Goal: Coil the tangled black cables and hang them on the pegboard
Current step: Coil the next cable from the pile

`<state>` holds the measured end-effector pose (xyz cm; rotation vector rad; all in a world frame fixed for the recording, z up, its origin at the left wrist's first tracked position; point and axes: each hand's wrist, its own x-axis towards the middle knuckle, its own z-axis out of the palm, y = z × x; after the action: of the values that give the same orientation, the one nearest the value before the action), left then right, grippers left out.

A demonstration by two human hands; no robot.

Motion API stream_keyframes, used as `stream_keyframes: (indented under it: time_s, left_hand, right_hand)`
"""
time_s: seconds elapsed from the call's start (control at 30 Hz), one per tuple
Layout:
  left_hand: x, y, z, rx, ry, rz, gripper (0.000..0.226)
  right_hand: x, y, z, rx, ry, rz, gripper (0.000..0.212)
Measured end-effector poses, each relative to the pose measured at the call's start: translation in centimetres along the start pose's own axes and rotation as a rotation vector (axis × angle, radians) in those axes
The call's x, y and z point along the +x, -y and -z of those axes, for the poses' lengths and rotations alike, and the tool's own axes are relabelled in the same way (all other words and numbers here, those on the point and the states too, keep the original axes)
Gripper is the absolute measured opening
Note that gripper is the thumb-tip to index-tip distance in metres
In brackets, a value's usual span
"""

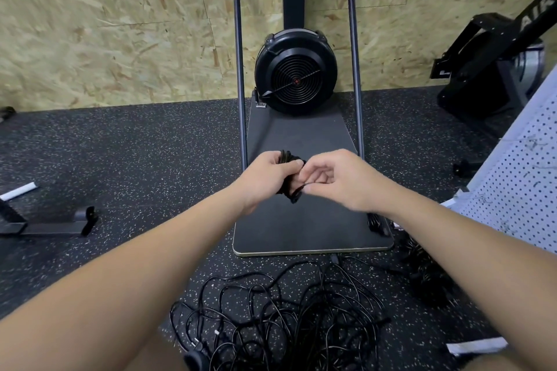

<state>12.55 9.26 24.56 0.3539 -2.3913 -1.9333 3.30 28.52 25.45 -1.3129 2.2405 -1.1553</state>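
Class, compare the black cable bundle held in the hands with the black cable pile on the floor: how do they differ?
The small black cable bundle is wound tight; the loose black cable pile sprawls in open tangled loops. The bundle is gripped by the left hand, its end pinched by the right hand; the pile lies untouched on the speckled floor. Both are thin black cable.

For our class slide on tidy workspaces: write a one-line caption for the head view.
Left hand grips a coiled black cable, right hand pinches its end; tangled cables below.

Both hands, left [268, 173] and right [337, 179], grip a coiled black cable [290, 159] above tangled cables [283, 316].
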Motion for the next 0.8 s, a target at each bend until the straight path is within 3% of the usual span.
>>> stream_keyframes:
  time_s: [0.1,0.2,0.37,0.47,0.57,0.7,0.8]
  left_hand:
    - [-0.2,-0.7,-0.2,-0.045,0.093,0.011,0.020]
    - [-0.4,-0.6,-1.0,0.025,0.151,-0.032,0.030]
    - [0.1,0.3,-1.0,-0.084,0.018,-0.041,0.016]
    - [0.0,0.2,-0.5,-0.095,-0.005,-0.063,0.013]
    - [-0.3,-0.3,-0.3,-0.074,-0.032,-0.056,0.016]
    - [-0.6,-0.7,-0.2,-0.114,-0.033,-0.022,0.017]
    - [-0.5,-0.7,0.2,-0.064,-0.096,-0.038,0.029]
  right_hand:
    - [0.1,-0.3,0.6,-0.103,-0.192,0.004,0.022]
    - [0.2,-0.8,0.8,-0.110,-0.248,-0.011,0.026]
    - [0.3,-3.6,1.1,0.025,-0.134,-0.099,0.035]
    - [-0.4,-5.3,0.1,-0.088,-0.069,-0.271,0.041]
    - [-0.7,-7.8,-1.8,-0.116,0.039,-0.374,0.026]
    - [-0.4,-9.1,-2.9,0.231,-0.026,-0.515,0.009]
    - [-0.4,-8.6,-2.8,0.557,-0.151,-0.676,0.024]
